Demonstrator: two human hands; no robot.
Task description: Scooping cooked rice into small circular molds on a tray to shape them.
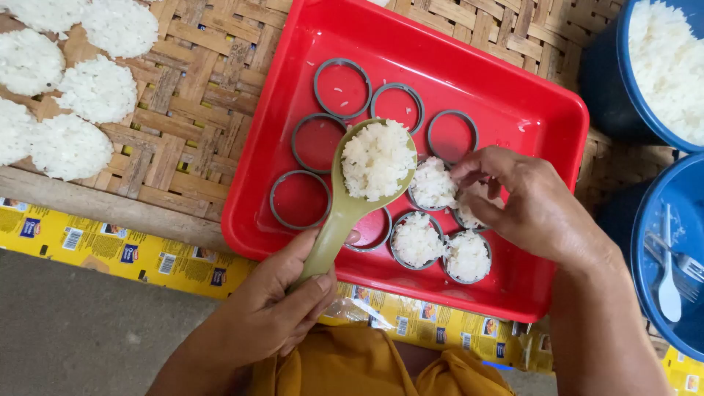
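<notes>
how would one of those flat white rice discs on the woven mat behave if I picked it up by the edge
A rice disc would probably sag or break apart, since it looks thin and made of pressed grains. It is likely light, being flat. It may also cling to fingers, as loose grains stick to the red tray.

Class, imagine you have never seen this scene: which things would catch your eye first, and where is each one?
First comes the bright red tray in the middle, holding grey rings, some packed with white rice. Over it the left hand holds a green spoon heaped with rice, while the right hand presses rice into a ring. Flat white rice discs lie on the woven mat at upper left.
</notes>
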